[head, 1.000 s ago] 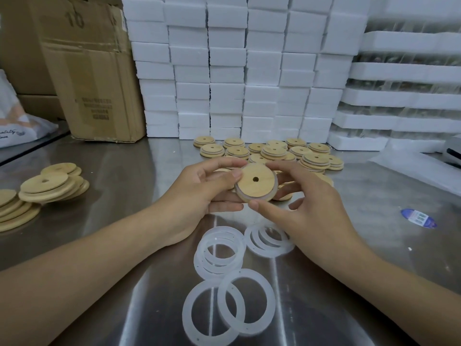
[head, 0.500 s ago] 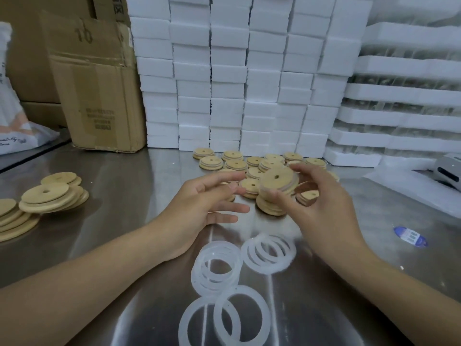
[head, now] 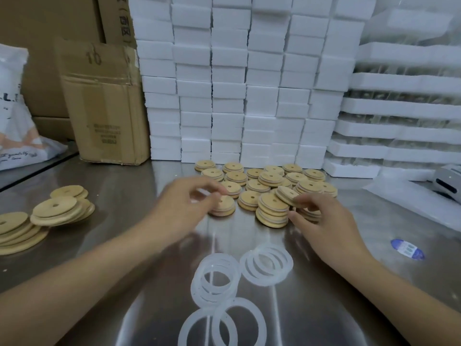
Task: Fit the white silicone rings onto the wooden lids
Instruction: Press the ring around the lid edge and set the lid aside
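Note:
My right hand [head: 321, 221] pinches a tilted wooden lid [head: 286, 195] by its edge, and the lid leans on a short stack of ringed lids [head: 272, 213]. My left hand [head: 185, 204] is blurred with motion; its fingers hang loosely curled above another ringed lid [head: 224, 207] and I see nothing in them. Behind both hands, several more ringed lids [head: 264, 178] lie in a cluster. White silicone rings lie near me on the steel table [head: 336, 295] in loose piles [head: 216, 277] [head: 266, 268] [head: 222, 325]. Bare wooden lids [head: 57, 211] are heaped at the left.
A wall of white foam blocks [head: 237, 83] closes the back, with foam trays [head: 399, 108] stacked to its right. At the back left stand a cardboard box [head: 107, 108] and a white bag [head: 15, 121]. On the right lie a blue sticker [head: 407, 248] and a grey device [head: 449, 182].
My right hand carried the lid away from me and lowered it onto the stack of ringed lids. My left hand let go of it and moved forward over the table.

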